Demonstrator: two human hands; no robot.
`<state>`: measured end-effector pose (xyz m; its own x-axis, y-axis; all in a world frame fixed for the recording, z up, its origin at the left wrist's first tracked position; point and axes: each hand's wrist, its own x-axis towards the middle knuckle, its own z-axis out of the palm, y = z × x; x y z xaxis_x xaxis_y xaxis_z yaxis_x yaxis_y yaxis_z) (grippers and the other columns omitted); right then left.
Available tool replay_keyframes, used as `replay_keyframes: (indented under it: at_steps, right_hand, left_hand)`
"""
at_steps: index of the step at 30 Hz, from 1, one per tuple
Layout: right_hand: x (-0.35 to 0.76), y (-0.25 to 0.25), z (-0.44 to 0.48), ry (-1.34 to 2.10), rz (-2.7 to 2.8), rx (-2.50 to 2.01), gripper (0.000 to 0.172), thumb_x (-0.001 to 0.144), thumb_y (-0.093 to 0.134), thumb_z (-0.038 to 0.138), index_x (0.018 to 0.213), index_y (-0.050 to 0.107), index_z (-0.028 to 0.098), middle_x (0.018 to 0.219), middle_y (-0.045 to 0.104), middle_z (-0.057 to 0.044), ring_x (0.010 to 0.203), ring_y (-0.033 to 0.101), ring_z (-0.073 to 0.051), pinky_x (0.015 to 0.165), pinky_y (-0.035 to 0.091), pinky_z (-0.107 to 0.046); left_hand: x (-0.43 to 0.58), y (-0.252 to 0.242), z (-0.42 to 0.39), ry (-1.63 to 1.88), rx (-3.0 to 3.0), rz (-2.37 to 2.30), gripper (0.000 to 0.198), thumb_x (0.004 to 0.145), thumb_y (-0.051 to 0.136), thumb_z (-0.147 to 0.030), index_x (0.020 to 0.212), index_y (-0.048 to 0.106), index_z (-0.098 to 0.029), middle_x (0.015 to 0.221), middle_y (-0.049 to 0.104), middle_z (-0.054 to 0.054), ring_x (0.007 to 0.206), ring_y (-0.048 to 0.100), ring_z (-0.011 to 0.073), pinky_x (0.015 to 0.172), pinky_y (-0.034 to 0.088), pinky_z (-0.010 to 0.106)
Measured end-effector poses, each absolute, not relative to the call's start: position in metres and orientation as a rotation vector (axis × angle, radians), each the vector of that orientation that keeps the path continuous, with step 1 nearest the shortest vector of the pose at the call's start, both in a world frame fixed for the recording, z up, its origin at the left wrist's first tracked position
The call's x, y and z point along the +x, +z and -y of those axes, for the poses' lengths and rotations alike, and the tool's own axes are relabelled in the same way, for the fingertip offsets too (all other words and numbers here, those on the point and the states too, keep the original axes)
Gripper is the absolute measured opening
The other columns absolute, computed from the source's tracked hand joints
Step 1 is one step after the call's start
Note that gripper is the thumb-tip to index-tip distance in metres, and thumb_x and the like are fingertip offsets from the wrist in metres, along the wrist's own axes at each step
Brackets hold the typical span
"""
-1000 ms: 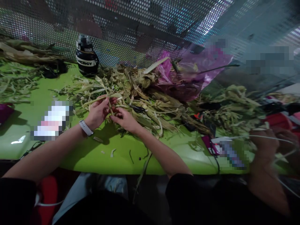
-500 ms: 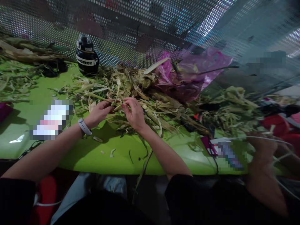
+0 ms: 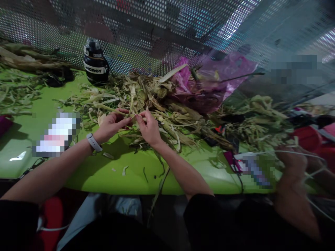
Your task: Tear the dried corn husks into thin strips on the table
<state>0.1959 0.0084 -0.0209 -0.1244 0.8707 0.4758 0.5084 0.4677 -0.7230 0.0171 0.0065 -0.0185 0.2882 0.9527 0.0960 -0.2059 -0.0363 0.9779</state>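
My left hand [image 3: 111,124], with a white watch at the wrist, and my right hand [image 3: 149,127] meet over the near edge of a heap of dried corn husks [image 3: 157,104] on the green table [image 3: 104,170]. Both hands pinch the same pale husk strip [image 3: 133,104], fingertips almost touching, and the strip rises between them toward the heap. The right hand's fingers curl round the strip's lower end.
A black bottle [image 3: 95,66] stands at the back by the perforated metal screen [image 3: 157,31]. A pink plastic bag [image 3: 209,82] lies behind the husks. Another person's hand [image 3: 293,167] works at the right with more husks. Scissors [image 3: 222,134] lie among the husks.
Both hands shifted slightly up into the heap from the table edge. They closed together on one husk strip, which now stands up between the fingertips.
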Motion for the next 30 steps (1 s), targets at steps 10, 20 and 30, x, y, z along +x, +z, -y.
replay_keyframes:
  at_steps: [10, 20, 30]
  right_hand:
    - [0.195, -0.026, -0.009, 0.373, 1.852, -1.2, 0.052, 0.092, 0.049, 0.057, 0.129, 0.045, 0.019, 0.064, 0.054, 0.004, 0.056, 0.052, -0.015, 0.06, 0.043, -0.028]
    - [0.201, -0.019, -0.009, -0.347, 2.194, -1.09, 0.031, 0.098, 0.046, 0.038, 0.09, 0.07, 0.021, 0.099, 0.062, -0.011, 0.1, 0.056, -0.023, 0.089, 0.047, -0.04]
    - [0.202, -0.025, -0.014, -0.065, 2.19, -1.133, 0.033, 0.1, 0.038, 0.043, 0.092, 0.059, 0.019, 0.081, 0.067, -0.006, 0.076, 0.062, -0.018, 0.076, 0.048, -0.033]
  left_hand:
    - [0.019, -0.017, -0.009, 1.233, 1.107, -1.062, 0.033, 0.074, 0.073, -0.027, 0.097, 0.051, -0.019, 0.077, 0.063, -0.002, 0.068, 0.064, 0.0115, 0.063, 0.055, 0.025]
    - [0.008, -0.023, -0.017, 1.014, 1.677, -1.262, 0.029, 0.08, 0.059, -0.03, 0.107, 0.057, -0.018, 0.071, 0.059, -0.001, 0.06, 0.053, 0.0134, 0.058, 0.043, 0.025]
    - [0.006, -0.014, -0.014, 0.917, 2.126, -0.966, 0.03, 0.086, 0.054, -0.028, 0.113, 0.061, -0.017, 0.105, 0.067, 0.01, 0.089, 0.064, 0.0197, 0.085, 0.051, 0.034]
